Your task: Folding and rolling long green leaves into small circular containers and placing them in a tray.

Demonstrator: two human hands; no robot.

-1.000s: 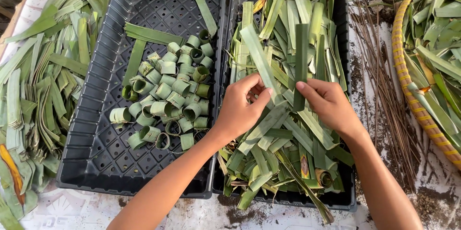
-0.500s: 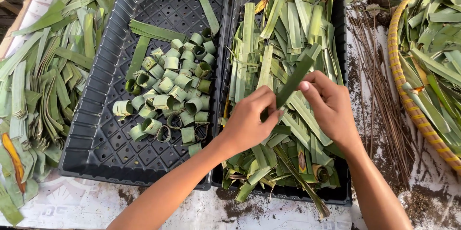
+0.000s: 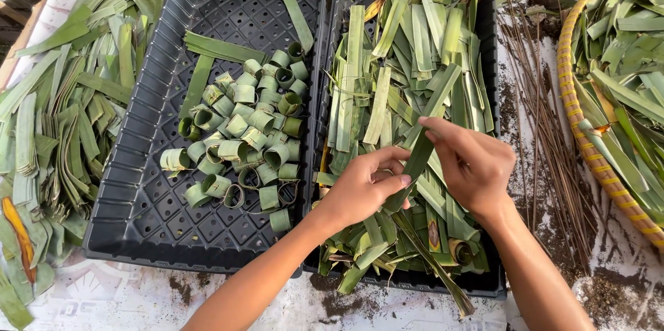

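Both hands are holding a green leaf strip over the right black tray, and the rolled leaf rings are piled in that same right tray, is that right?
Not quite. In the head view the left hand and right hand do hold a green leaf strip over the right black tray, but the rolled leaf rings are piled in the left black tray.

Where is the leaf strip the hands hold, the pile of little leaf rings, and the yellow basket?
leaf strip [image 3: 430, 122], head view, upper middle of the blade.
leaf rings [image 3: 249, 134], head view, centre of the pile.
yellow basket [image 3: 575, 113], head view, its rim.
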